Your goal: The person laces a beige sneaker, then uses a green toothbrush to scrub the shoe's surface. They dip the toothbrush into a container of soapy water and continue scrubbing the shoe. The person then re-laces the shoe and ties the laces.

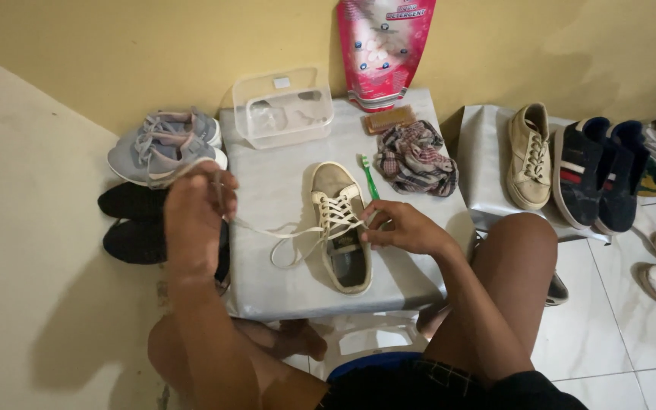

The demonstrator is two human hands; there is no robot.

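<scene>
A worn beige sneaker (341, 228) with white laces lies on a low grey-covered table (267, 292). My left hand (197, 206) is raised at the table's left edge and pinches the end of a white shoelace (271, 231), which stretches taut to the shoe. My right hand (402, 228) rests on the shoe's right side and grips the lace near the eyelets. A green toothbrush (370, 176) lies just beyond the shoe, next to my right hand.
A clear plastic tub (282, 106), a brown brush (390, 119), a plaid rag (415, 158) and a pink detergent pouch (383, 47) sit at the back. Grey sneakers (162, 146) and black shoes (132, 222) lie left; several shoes (578, 163) lie right.
</scene>
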